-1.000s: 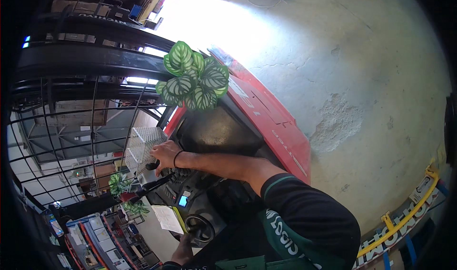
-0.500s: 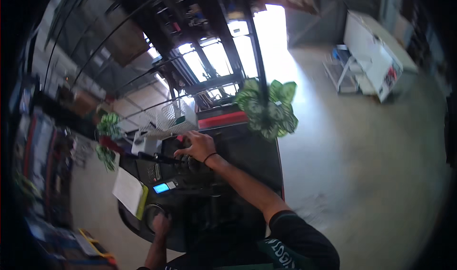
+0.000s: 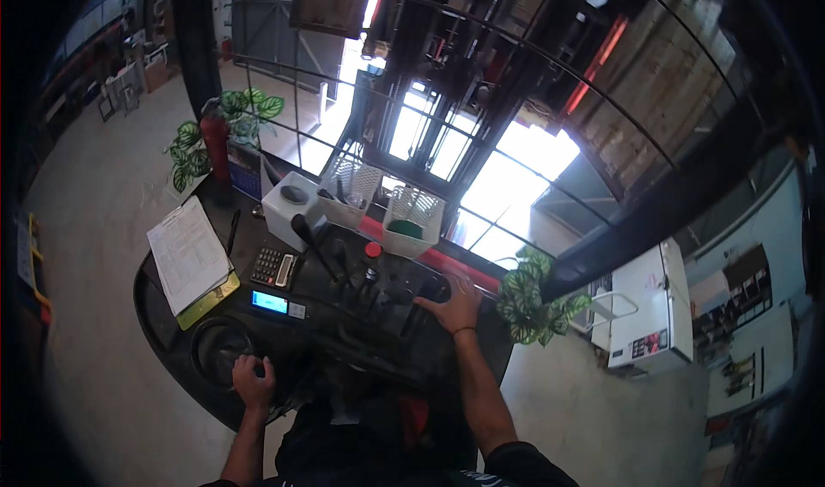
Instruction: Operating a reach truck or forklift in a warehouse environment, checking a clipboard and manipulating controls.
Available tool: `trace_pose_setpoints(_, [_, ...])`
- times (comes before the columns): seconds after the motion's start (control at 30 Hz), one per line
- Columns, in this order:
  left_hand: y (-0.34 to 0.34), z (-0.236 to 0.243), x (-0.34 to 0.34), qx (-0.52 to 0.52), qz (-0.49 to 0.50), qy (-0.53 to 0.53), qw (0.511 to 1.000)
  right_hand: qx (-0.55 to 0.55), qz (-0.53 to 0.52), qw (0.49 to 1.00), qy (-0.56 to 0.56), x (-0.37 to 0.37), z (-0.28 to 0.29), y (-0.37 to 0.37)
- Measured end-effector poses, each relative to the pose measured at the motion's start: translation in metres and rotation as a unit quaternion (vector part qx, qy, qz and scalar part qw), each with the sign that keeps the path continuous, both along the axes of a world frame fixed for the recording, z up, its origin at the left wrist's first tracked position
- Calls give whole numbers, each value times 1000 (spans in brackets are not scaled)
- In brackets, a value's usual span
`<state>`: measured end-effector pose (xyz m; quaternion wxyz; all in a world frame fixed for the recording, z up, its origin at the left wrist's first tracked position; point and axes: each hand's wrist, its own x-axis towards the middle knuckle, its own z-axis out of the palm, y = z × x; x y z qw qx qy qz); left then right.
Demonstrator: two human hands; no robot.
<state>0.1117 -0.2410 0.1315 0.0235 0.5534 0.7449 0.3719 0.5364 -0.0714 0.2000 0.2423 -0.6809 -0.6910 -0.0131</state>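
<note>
moved: the view has swung round, so the mast (image 3: 438,126) stands ahead; the right hand (image 3: 458,305) has gone from beside the levers (image 3: 320,251) to the right end of the dark console (image 3: 331,337); the left hand (image 3: 253,382) is at the wheel as before.
papers: printed sheets (image 3: 191,255) lie on a yellow-green board (image 3: 211,302) at the console's left side.
far left corner: leafy plants (image 3: 249,109) stand around a red cylinder (image 3: 216,148).
steering wheel: the black steering wheel (image 3: 219,350) sits at the console's near left, just below the papers.
left hand: at the wheel's right side, fingers curled and thumb near them; i cannot tell whether they are clamped on it.
calculator: a calculator (image 3: 273,268) lies right of the papers, above a lit blue screen (image 3: 271,301).
white box: a white box (image 3: 294,210) with a dark oval on top stands behind the calculator.
levers: black sticks rise mid-console, left of a red knob (image 3: 372,250).
baskets: two white perforated baskets (image 3: 414,221) stand along the far edge, the right one with something green inside.
right hand: over the console, thumb and fingers apart, gripping nothing visible; contact with the surface is unclear.
right edge: another leafy plant (image 3: 533,298) is near this hand; a white cabinet (image 3: 649,315) stands beyond on the floor.
</note>
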Motion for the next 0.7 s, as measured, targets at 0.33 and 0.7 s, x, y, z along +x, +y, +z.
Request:
trace_pose_setpoints(0.33, [13,-8,-45,15,-34,-14,999,-24,17,1000,3,-32,-14,16])
trace_pose_setpoints(0.7, [-13,31,-195,-35,134,169,976,-51,125,991,8,-31,-4,-10])
